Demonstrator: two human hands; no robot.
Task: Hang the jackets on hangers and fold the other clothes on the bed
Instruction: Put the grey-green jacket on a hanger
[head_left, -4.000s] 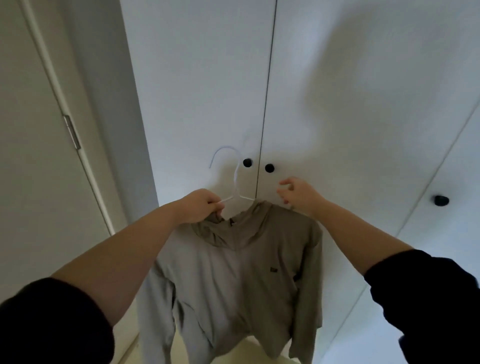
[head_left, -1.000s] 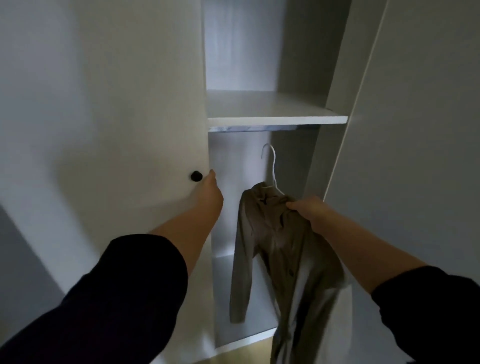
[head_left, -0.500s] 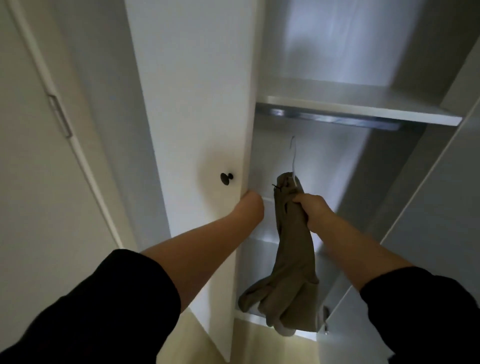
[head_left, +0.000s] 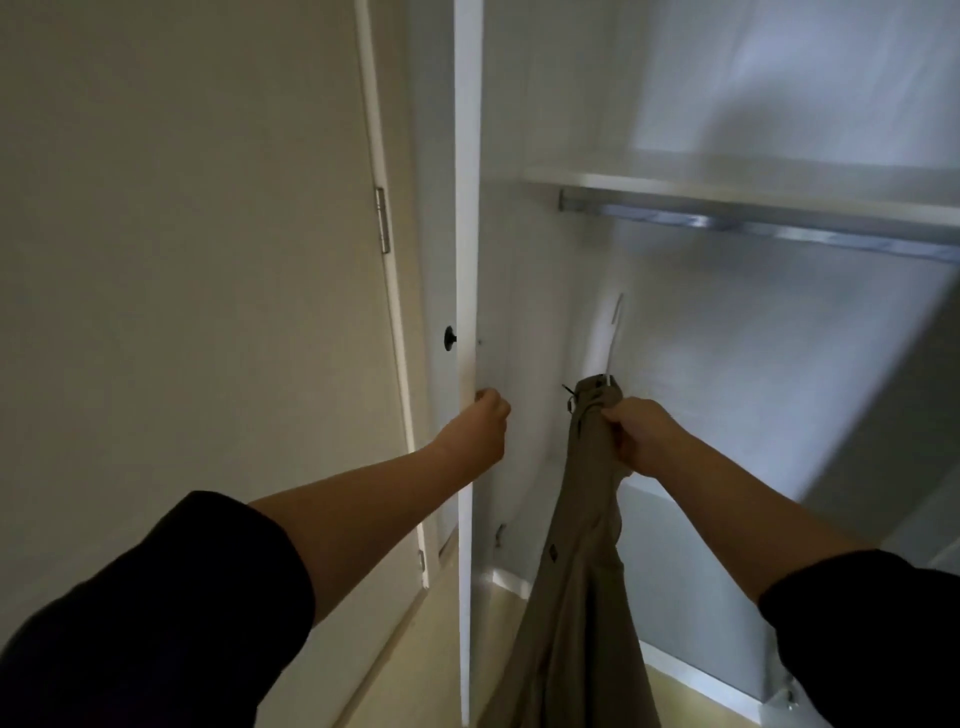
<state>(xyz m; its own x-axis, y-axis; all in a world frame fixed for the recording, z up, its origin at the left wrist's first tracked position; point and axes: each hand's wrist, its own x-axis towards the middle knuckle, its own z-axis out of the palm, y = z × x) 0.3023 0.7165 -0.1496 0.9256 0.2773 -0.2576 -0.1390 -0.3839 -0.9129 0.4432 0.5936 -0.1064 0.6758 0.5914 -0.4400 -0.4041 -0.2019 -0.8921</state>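
Because the jacket (head_left: 582, 519) covers the hanger (head_left: 613, 338), only its blurred hook shows.

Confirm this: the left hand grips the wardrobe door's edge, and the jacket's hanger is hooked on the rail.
Wrong on the hanger: the head view shows it below the rail, unhooked, with the right hand gripping the jacket. The left hand grips the door edge.
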